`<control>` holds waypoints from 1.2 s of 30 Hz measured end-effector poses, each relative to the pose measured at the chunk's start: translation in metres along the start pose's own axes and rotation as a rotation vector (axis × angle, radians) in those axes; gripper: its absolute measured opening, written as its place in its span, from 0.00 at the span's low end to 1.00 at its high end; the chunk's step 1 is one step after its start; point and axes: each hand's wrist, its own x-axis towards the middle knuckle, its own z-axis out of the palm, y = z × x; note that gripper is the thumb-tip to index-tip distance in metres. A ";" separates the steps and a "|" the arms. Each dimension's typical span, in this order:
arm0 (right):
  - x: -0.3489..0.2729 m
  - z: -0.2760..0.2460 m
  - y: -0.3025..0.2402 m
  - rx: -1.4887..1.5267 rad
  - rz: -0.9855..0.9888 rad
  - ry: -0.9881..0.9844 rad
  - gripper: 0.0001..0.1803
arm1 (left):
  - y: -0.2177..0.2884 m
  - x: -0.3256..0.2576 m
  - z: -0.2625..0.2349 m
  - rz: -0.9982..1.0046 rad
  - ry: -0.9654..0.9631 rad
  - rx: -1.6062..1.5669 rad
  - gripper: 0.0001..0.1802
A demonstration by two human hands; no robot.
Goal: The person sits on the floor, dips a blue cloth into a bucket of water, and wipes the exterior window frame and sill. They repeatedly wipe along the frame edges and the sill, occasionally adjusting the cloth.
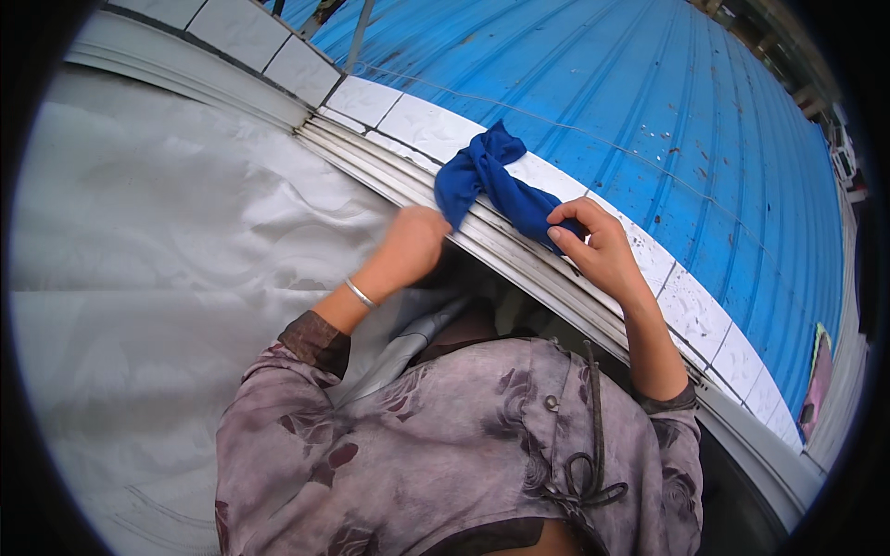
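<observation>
A dark blue cloth [508,185], twisted and bunched, lies over the white window track and the tiled sill. Its right end runs to my right hand [598,248], whose thumb and fingers are bent round it. My left hand [413,243] is curled closed at the cloth's lower left corner, which tapers to its fingertips; slight blur and the turned fist hide part of that grip. A silver bangle [362,294] circles my left wrist.
The ridged white window track [547,259] crosses diagonally beneath the cloth. White tiles [422,125] edge the sill, with a blue corrugated metal roof [612,83] and a thin wire beyond. A shiny pale grey curtain or sheet [167,241] spreads at left.
</observation>
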 end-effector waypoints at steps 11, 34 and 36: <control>-0.081 -0.052 -0.002 -0.054 0.036 0.194 0.07 | 0.106 0.018 0.024 0.206 -0.036 -0.141 0.12; -0.112 -0.208 -0.027 0.256 -0.428 0.887 0.08 | 0.193 0.212 -0.013 0.059 0.102 -1.199 0.09; -0.101 -0.212 -0.022 0.034 -0.207 0.960 0.08 | 0.190 0.236 -0.030 0.006 0.205 -1.196 0.10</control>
